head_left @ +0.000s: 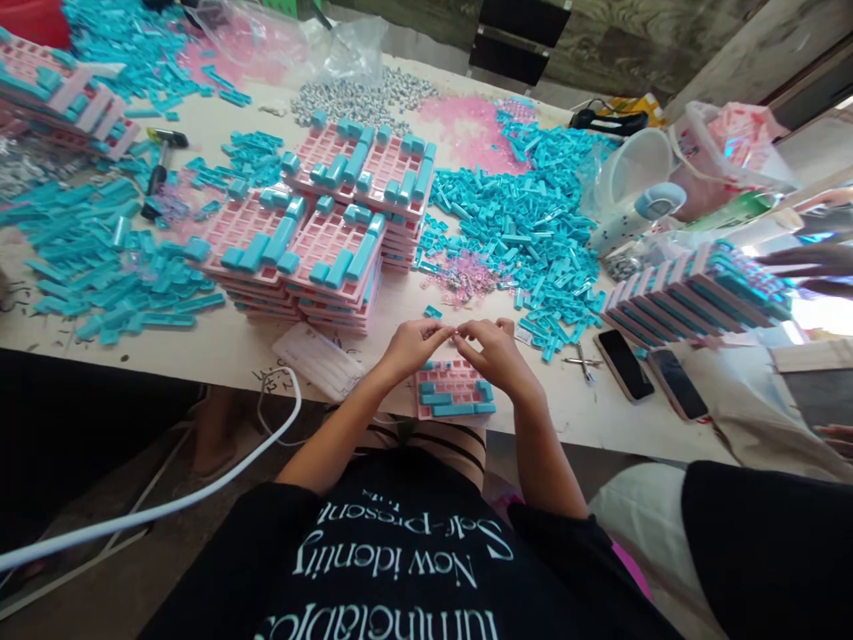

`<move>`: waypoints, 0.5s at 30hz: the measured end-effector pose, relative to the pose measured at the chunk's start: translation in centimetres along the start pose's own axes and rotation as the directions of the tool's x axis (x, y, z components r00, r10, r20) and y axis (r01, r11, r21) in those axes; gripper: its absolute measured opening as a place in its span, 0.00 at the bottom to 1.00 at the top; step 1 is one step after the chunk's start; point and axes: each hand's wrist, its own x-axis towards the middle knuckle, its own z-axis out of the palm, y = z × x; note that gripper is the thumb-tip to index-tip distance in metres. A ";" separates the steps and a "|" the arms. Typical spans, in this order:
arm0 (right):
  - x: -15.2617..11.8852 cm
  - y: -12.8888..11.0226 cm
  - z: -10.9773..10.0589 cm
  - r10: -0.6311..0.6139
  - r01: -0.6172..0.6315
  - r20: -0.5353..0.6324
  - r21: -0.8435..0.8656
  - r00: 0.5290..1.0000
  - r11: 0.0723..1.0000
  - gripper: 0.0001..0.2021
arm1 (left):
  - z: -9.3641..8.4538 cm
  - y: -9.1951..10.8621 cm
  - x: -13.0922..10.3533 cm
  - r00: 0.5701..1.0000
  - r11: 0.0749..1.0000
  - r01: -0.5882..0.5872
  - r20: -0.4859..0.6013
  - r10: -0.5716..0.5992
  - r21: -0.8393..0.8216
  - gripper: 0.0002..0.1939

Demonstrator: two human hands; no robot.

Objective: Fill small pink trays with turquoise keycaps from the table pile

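Pink grid frame [458, 376] with blue pieces [451, 411] sits at bench [573, 411] edge | left hand [414, 347] and right hand [493, 351] meet above | fingers bunched, any grip too small to tell

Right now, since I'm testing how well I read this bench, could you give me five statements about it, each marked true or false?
1. The left hand and right hand are close together. True.
2. The phones lie left of the hands. False: they lie to the right.
3. The nearest pink frame bears no blue pieces. False: it bears several.
4. The hammer lies left of the pink stacks. True.
5. A white cable runs left of the left arm. True.
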 end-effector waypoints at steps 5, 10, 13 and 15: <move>-0.4 1.0 1.1 0.058 -0.046 -0.112 0.108 0.992 0.993 0.13 | 1.1 0.4 -0.4 0.992 0.991 0.089 -0.095 -0.080 0.096 0.19; -0.9 2.0 2.1 -0.017 0.026 -0.166 0.056 0.986 0.998 0.10 | 1.9 0.3 -0.7 0.991 0.982 0.109 -0.091 -0.096 0.151 0.18; -1.6 2.7 2.4 -0.014 0.017 -0.146 0.021 0.989 1.000 0.09 | 1.6 -0.3 -0.5 0.995 0.975 0.097 0.010 -0.101 0.198 0.16; -2.2 3.2 2.6 -0.034 0.037 -0.093 0.024 0.995 0.999 0.10 | 1.2 -0.7 -0.3 0.992 0.979 0.099 0.057 -0.111 0.180 0.15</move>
